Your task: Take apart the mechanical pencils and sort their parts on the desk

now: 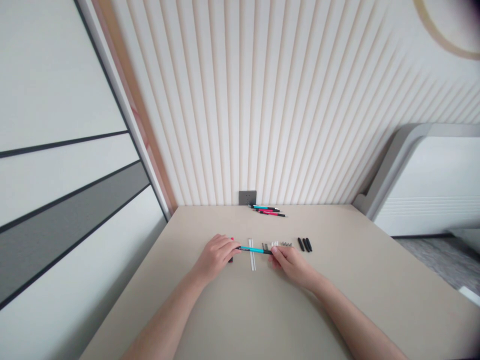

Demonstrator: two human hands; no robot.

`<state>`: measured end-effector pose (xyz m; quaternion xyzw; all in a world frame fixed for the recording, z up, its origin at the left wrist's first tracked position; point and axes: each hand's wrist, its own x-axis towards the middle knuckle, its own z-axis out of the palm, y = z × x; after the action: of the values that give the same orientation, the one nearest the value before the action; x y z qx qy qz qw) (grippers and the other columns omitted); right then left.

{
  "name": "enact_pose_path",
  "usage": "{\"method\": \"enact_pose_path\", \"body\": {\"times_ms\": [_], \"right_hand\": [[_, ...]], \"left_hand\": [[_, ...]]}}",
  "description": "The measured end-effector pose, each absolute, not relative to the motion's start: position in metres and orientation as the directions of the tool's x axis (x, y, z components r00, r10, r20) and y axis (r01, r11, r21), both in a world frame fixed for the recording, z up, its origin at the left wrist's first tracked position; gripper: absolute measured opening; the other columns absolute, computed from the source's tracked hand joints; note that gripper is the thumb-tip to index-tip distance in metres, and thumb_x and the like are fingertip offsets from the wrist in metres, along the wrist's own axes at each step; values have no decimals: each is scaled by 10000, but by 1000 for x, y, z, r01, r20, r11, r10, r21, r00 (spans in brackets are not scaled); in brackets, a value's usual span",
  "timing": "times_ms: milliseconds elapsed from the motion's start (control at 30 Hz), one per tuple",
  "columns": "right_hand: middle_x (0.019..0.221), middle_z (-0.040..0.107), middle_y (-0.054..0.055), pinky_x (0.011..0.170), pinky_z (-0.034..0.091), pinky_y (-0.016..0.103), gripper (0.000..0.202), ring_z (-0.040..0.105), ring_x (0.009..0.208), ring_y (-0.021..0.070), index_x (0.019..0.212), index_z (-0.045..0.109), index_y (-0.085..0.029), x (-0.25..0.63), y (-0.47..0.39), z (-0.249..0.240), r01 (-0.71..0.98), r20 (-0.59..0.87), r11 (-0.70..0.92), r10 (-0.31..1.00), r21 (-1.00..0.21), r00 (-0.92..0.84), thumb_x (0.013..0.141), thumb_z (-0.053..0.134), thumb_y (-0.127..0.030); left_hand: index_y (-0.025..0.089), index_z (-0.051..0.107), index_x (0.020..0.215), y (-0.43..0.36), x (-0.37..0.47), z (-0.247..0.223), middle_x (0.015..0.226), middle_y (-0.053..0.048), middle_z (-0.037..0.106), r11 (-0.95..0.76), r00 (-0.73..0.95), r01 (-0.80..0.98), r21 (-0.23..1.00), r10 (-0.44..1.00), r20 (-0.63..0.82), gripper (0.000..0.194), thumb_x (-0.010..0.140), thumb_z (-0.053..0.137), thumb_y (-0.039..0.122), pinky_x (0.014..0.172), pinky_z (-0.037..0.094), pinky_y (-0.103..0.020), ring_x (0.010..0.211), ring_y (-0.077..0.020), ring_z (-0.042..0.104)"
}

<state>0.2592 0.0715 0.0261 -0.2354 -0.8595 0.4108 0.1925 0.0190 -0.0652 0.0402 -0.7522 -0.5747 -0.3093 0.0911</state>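
A blue pen (253, 249) with black ends is held level between my two hands, above the table. My left hand (217, 252) is closed on its left end. The fingers of my right hand (290, 262) pinch the black right end. Behind the pen lie two thin white refills (252, 260), side by side. Small white parts (275, 244) and metal springs (287, 244) lie just beyond my right hand, next to small dark pieces (265, 246). A red and black item (231, 260) is mostly covered by my left hand.
Three black grips (305, 244) lie right of the springs. Several assembled pens (268, 210), blue and red, lie at the back of the beige table (240, 310). A dark wall socket (247, 197) sits behind them on the ribbed wall. White panels stand at left.
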Motion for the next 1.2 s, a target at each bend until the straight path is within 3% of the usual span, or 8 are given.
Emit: {"method": "enact_pose_path", "body": {"times_ms": [200,367,500,633,800,933,1067,1200], "right_hand": [[654,616,14,640,391,253,452,544,630,148,662,595,-179,260,74,33,224,209,605,561,-764,-801,973,370,-419],[768,646,11,642,403,258,204,537,683,159,898,644,-203,261,74,30,268,236,617,611,-740,-756,889,547,-382],[859,661,27,646,411,266,302,536,689,153,1122,607,-213,260,73,27,253,249,604,623,-756,-742,923,489,-407],[708,618,14,629,396,272,370,522,647,150,894,652,-196,258,72,26,244,224,608,589,-755,-777,978,362,-410],[887,648,35,659,424,269,327,557,749,164,1145,574,-214,259,73,27,195,266,581,611,-790,-746,914,504,-434],[732,616,18,629,396,266,357,529,669,153,891,635,-193,259,73,27,215,236,596,586,-774,-775,966,392,-444],[785,632,10,609,388,251,289,522,664,145,1028,603,-202,260,74,25,209,235,575,601,-791,-764,926,489,-448],[692,615,14,628,387,267,423,523,636,145,776,631,-189,260,76,23,213,207,598,555,-773,-805,987,337,-408]], "left_hand": [[181,653,958,-63,18,38,800,-43,679,-356,164,911,207,775,610,205,971,488,302,705,453,-286,736,-158,590],[166,643,909,-63,18,37,750,-41,661,-355,172,915,191,773,611,219,973,483,300,686,446,-286,707,-157,571],[177,640,955,-62,20,37,769,-41,667,-356,168,916,184,758,630,210,978,471,300,695,454,-291,715,-158,582],[183,644,974,-62,20,37,796,-42,680,-366,177,914,177,750,637,191,973,486,290,699,459,-288,724,-155,590],[185,640,989,-63,20,38,797,-39,681,-365,170,913,184,747,643,176,968,496,284,701,459,-288,726,-156,590],[180,639,989,-63,21,39,813,-42,683,-372,175,910,184,746,642,166,963,504,273,716,461,-292,742,-160,595],[180,640,997,-63,21,38,820,-41,685,-368,172,910,189,753,635,160,958,514,271,725,465,-291,756,-162,597],[182,636,1003,-63,21,37,812,-36,686,-355,154,916,187,742,652,155,959,514,267,716,463,-291,758,-161,596]]}}
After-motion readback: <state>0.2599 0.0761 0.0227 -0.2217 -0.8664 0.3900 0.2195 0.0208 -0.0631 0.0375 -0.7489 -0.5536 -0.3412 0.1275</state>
